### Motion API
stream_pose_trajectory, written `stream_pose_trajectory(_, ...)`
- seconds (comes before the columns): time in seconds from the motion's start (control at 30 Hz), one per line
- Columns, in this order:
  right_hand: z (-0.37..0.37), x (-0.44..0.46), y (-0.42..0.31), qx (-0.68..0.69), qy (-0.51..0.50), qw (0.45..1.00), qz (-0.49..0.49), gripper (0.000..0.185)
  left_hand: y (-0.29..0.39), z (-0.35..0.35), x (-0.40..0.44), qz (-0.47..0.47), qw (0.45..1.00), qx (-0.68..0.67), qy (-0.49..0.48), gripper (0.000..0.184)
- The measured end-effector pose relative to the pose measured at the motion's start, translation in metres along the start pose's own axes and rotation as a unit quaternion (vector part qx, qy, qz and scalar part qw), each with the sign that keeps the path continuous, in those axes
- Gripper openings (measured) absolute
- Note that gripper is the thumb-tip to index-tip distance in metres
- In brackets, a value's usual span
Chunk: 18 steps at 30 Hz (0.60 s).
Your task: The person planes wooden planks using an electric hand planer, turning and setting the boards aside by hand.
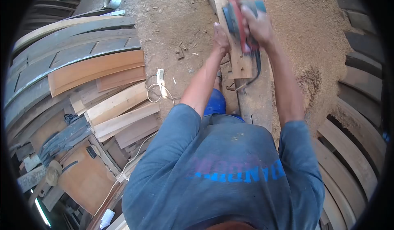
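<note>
My right hand (257, 26) is wrapped around the handle of a red and teal electric planer (238, 20), slightly blurred. The planer rests on a pale wooden board (243, 67), and its dark cord trails off toward me. At the board's left edge is my left hand (221, 40), closed against the side with the thumb pointing away from me; its other fingers are mostly hidden. Beneath the board runs a long wooden bench (256, 100), dusted with shavings.
Sawdust and shavings (308, 33) cover the floor at right. Stacked planks (119, 111) and panels lie at left, with more curved-looking boards (349, 148) at right. A white power strip (160, 82) with a cable lies on the floor near my left arm. A white cup (112, 2) lies farther off.
</note>
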State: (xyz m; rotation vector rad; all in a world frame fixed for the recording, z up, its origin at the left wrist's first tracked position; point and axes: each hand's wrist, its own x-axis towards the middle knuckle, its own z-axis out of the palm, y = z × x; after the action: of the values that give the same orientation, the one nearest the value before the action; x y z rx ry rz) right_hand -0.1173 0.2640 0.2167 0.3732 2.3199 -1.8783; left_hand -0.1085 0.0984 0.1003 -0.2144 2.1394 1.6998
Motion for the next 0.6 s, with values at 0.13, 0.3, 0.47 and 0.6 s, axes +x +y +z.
stream_pose_trajectory(0.13,-0.007,-0.162,0.022,-0.046,-0.015,0.999,0.023,0.031,-0.019,0.014,0.012,0.016,0.968,-0.247,-0.05,0.104)
stream_pose_trajectory(0.3,0.002,-0.282,0.034,-0.045,0.053,0.998,0.007,0.041,-0.042,0.013,0.029,0.007,0.96,-0.27,-0.074,0.111)
stream_pose_trajectory(0.47,-0.001,-0.211,-0.003,-0.056,0.032,0.996,0.055,0.044,-0.026,0.013,0.014,-0.05,0.93,-0.358,-0.072,0.113)
stream_pose_trajectory(0.6,0.009,-0.096,0.002,-0.008,0.049,0.999,-0.014,0.043,-0.046,0.006,0.022,-0.066,0.917,-0.374,-0.117,0.111)
